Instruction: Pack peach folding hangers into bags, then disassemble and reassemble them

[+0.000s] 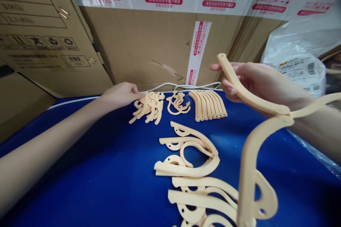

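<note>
My right hand grips a beige folding clothes hanger, its arms spread at a middle joint and its hook pointing right. One hanger arm crosses in front of my fingers; the other hangs down close to the camera. At the back left, my left hand reaches to a loose pile of small beige parts. Its fingers are closed at the pile's edge, and whatever is between the fingertips is hidden. Beside that pile lie several beige hooks and a neat row of curved hanger arms.
Folded beige hangers lie in a column on the blue surface. A large cardboard box stands behind, another box at left. A white cable runs along the back edge. Clear plastic wrapping sits at right.
</note>
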Demonstrator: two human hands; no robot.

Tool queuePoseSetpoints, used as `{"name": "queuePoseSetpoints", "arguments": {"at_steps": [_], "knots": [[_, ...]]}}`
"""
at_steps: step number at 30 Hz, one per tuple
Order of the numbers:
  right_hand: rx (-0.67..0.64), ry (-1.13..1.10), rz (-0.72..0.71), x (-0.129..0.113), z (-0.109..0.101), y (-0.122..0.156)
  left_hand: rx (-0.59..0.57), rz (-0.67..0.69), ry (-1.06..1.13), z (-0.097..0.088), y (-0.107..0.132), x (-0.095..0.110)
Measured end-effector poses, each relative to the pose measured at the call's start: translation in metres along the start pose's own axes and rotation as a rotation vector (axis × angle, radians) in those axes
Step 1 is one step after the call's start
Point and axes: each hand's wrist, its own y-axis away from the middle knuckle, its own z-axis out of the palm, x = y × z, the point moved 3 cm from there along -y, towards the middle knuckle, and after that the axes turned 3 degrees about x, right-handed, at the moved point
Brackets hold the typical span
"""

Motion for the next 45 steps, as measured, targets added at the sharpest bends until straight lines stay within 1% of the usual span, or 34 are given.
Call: {"name": "queuePoseSetpoints", "arguments": {"at_steps": [4, 8, 9, 11, 12, 13, 14, 15, 17, 18, 19, 20, 21, 23, 24, 25, 26, 28, 30, 33, 34, 36, 39, 40, 41, 42, 43, 45], "knots": [[0.07, -0.025, 0.049, 0.003, 0.003, 0.002, -0.028, 0.025, 0.009, 0.001, -0.001, -0.008], [0.059, -0.01, 0.009, 0.006, 0.002, -0.002, -0.005, 0.026, 0.027, -0.001, 0.001, -0.01], [0.065, -0.024, -0.002, 0.007, 0.0, -0.004, 0.018, 0.024, 0.028, -0.002, 0.004, -0.007], [0.08, -0.065, -0.015, 0.009, -0.003, -0.007, 0.076, 0.061, 0.066, -0.005, 0.015, 0.008], [0.09, -0.081, -0.026, 0.01, -0.004, -0.009, 0.112, 0.095, 0.101, -0.007, 0.023, 0.019], [0.108, -0.089, -0.048, 0.01, -0.004, -0.01, 0.116, 0.191, 0.212, -0.008, 0.032, 0.033], [0.135, -0.092, -0.081, 0.01, -0.003, -0.011, 0.067, 0.251, 0.338, -0.008, 0.043, 0.048], [0.173, -0.092, -0.127, 0.009, -0.002, -0.012, -0.041, 0.261, 0.458, -0.006, 0.053, 0.061], [0.268, -0.1, -0.238, 0.007, 0.0, -0.012, -0.349, 0.233, 0.65, 0.0, 0.072, 0.084], [0.301, -0.103, -0.284, 0.005, 0.0, -0.013, -0.435, 0.214, 0.738, 0.001, 0.08, 0.092], [0.315, -0.096, -0.314, 0.005, -0.001, -0.013, -0.473, 0.204, 0.815, 0.0, 0.084, 0.098], [0.31, -0.071, -0.329, 0.005, -0.002, -0.014, -0.475, 0.19, 0.889, -0.001, 0.086, 0.102], [0.294, -0.02, -0.333, 0.005, -0.005, -0.015, -0.444, 0.176, 0.954, -0.002, 0.086, 0.103], [0.235, 0.154, -0.336, 0.006, -0.012, -0.017, -0.362, 0.143, 1.057, -0.005, 0.082, 0.102], [0.201, 0.28, -0.359, 0.007, -0.016, -0.018, -0.339, 0.127, 1.094, -0.005, 0.08, 0.101], [0.162, 0.427, -0.401, 0.008, -0.018, -0.019, -0.342, 0.114, 1.119, -0.004, 0.079, 0.101], [0.128, 0.584, -0.456, 0.008, -0.019, -0.019, -0.375, 0.114, 1.136, -0.002, 0.078, 0.101], [0.081, 0.893, -0.568, 0.011, -0.018, -0.016, -0.494, 0.125, 1.172, 0.003, 0.08, 0.104], [0.081, 1.136, -0.67, 0.014, -0.013, -0.011, -0.631, 0.114, 1.215, 0.011, 0.084, 0.108], [0.105, 1.396, -0.831, 0.016, -0.003, -0.002, -0.794, 0.036, 1.293, 0.023, 0.09, 0.109], [0.093, 1.466, -0.882, 0.016, 0.0, 0.0, -0.832, 0.01, 1.315, 0.026, 0.092, 0.109], [0.018, 1.557, -0.934, 0.019, 0.004, 0.002, -0.876, -0.022, 1.334, 0.029, 0.094, 0.109], [-0.12, 1.553, -0.899, 0.022, 0.004, 0.002, -0.93, -0.038, 1.305, 0.029, 0.096, 0.11], [-0.154, 1.519, -0.862, 0.022, 0.003, 0.001, -0.948, -0.043, 1.292, 0.028, 0.097, 0.111], [-0.185, 1.471, -0.803, 0.023, 0.002, -0.001, -0.939, -0.045, 1.262, 0.028, 0.096, 0.111], [-0.216, 1.403, -0.717, 0.023, 0.001, -0.003, -0.899, -0.047, 1.216, 0.029, 0.094, 0.11], [-0.245, 1.312, -0.602, 0.025, -0.002, -0.006, -0.833, -0.046, 1.156, 0.03, 0.091, 0.11], [-0.282, 1.107, -0.323, 0.03, -0.011, -0.016, -0.675, -0.046, 1.023, 0.032, 0.084, 0.108]]}}
